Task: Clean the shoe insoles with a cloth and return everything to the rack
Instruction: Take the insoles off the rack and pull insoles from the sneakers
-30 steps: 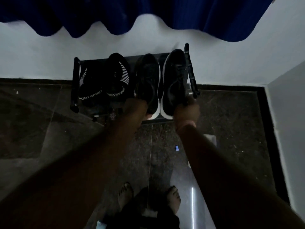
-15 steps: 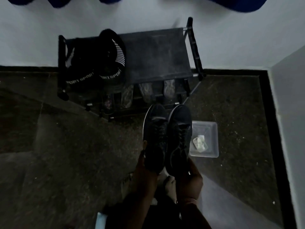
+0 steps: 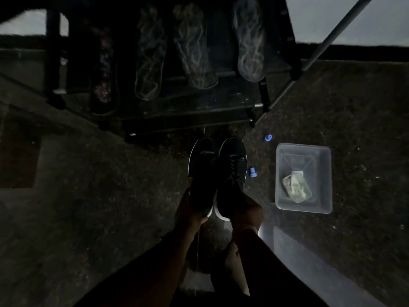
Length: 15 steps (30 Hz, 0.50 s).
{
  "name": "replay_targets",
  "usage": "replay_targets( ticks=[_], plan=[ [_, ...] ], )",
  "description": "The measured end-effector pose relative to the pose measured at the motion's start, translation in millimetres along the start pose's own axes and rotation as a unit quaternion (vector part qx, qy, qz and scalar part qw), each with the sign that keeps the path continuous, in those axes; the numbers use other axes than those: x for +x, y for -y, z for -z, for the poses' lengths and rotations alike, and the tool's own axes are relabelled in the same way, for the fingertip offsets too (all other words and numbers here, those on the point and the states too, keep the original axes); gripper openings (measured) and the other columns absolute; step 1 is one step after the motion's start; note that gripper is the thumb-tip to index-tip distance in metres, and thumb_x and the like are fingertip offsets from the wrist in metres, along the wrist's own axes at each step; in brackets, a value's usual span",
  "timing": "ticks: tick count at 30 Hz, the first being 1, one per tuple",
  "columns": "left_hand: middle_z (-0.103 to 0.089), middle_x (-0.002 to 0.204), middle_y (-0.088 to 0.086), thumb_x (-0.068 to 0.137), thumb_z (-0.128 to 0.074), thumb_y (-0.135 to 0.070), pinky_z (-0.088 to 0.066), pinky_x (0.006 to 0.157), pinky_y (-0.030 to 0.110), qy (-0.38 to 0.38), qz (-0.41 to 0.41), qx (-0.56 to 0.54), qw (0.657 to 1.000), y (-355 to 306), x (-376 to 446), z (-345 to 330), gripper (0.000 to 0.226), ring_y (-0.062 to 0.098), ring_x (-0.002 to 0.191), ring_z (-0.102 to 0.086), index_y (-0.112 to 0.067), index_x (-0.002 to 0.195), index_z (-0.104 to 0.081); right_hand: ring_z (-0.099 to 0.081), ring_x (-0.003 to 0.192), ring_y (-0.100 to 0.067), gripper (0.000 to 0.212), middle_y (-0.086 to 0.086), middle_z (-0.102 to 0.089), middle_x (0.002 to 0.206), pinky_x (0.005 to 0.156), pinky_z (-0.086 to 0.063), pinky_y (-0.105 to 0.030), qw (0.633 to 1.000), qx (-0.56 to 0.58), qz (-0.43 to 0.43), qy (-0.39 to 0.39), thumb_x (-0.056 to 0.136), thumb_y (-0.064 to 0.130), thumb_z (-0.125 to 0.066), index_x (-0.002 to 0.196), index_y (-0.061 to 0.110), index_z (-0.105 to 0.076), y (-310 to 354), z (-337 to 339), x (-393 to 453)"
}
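Black sneakers, one in each hand: my left hand (image 3: 190, 212) fingers curl round the left shoe (image 3: 202, 173), my right hand (image 3: 245, 210) grips the right shoe (image 3: 232, 171), heels toward me. They hang over the floor (image 3: 88, 196) before the rack (image 3: 199, 111), cloth (image 3: 296, 188) in the tub (image 3: 325, 173) alongside; no lettering is readable.

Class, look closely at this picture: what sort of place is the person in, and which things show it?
Probably a dim corner of a home, by the shoe storage. A low shoe rack stands against the wall holding patterned sandals, the floor is dark speckled stone, and both hands grip a pair of black shoes.
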<state>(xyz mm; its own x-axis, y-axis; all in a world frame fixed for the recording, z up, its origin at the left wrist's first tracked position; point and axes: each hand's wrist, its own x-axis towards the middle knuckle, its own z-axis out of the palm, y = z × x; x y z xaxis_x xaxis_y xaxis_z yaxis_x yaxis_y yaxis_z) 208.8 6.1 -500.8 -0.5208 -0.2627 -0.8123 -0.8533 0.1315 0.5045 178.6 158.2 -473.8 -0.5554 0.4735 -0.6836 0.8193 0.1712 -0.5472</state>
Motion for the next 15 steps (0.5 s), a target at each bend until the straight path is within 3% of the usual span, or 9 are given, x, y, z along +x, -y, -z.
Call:
replay_targets(
  ticks=[2,4,6,8,10,12,15],
  plan=[
    [-0.046,0.150,0.015,0.077,-0.081,-0.003,-0.048,0.107,0.046,-0.004,-0.006,0.056,0.998,6,23,-6,0.089,0.034,0.134,-0.050,-0.012,0.152,-0.035,-0.069,0.083,-0.021,0.017,-0.005,-0.073,0.081,0.073,-0.051,-0.028,1.000,0.007,-0.012,-0.006,0.084,0.018,-0.074,0.100,0.014,-0.077,-6,-15,19],
    [-0.041,0.155,0.008,0.071,-0.088,-0.014,-0.038,0.115,0.040,-0.015,-0.022,0.142,0.990,9,35,-10,0.104,0.029,0.141,-0.042,-0.015,0.156,-0.028,-0.069,0.084,-0.023,0.021,-0.009,-0.075,0.088,0.079,-0.055,-0.033,1.000,0.005,-0.019,-0.008,0.080,0.020,-0.077,0.101,0.015,-0.077,-10,-26,32],
    [-0.042,0.154,0.004,0.067,-0.089,-0.022,-0.041,0.113,0.044,-0.007,-0.030,0.135,0.990,21,47,-16,0.110,0.028,0.140,-0.043,-0.025,0.157,-0.026,-0.070,0.085,-0.024,0.025,-0.007,-0.076,0.088,0.082,-0.057,-0.038,0.999,0.013,-0.031,-0.011,0.078,0.021,-0.078,0.103,0.017,-0.077,-21,-35,40],
    [-0.049,0.147,0.003,0.070,-0.086,-0.017,-0.051,0.103,0.047,-0.001,-0.016,0.103,0.995,33,54,-18,0.108,0.026,0.128,-0.054,-0.031,0.157,-0.024,-0.070,0.085,-0.025,0.024,-0.004,-0.075,0.088,0.084,-0.058,-0.043,0.999,0.024,-0.026,-0.012,0.081,0.017,-0.076,0.104,0.016,-0.076,-31,-44,45],
    [-0.053,0.144,0.006,0.083,-0.078,-0.013,-0.051,0.102,0.040,0.019,-0.014,0.148,0.989,36,55,-21,0.099,0.020,0.116,-0.058,-0.028,0.159,-0.016,-0.070,0.090,-0.025,0.026,-0.004,-0.076,0.097,0.087,-0.057,-0.045,0.999,0.025,-0.028,-0.018,0.084,0.018,-0.071,0.110,0.021,-0.075,-38,-52,46],
    [-0.047,0.150,0.009,0.094,-0.067,-0.017,-0.044,0.106,0.034,0.040,-0.009,0.212,0.976,37,53,-22,0.088,0.023,0.126,-0.054,-0.020,0.161,-0.010,-0.068,0.093,-0.022,0.032,-0.002,-0.074,0.103,0.089,-0.057,-0.039,0.999,0.022,-0.033,-0.017,0.084,0.017,-0.071,0.116,0.023,-0.072,-40,-55,44],
    [-0.042,0.155,0.011,0.097,-0.062,-0.020,-0.044,0.109,0.041,0.063,-0.006,0.242,0.968,31,51,-21,0.084,0.029,0.134,-0.050,-0.019,0.161,-0.007,-0.067,0.092,-0.023,0.035,-0.004,-0.073,0.102,0.089,-0.057,-0.038,0.999,0.012,-0.039,-0.017,0.079,0.013,-0.076,0.114,0.018,-0.072,-34,-53,39]
  ],
)
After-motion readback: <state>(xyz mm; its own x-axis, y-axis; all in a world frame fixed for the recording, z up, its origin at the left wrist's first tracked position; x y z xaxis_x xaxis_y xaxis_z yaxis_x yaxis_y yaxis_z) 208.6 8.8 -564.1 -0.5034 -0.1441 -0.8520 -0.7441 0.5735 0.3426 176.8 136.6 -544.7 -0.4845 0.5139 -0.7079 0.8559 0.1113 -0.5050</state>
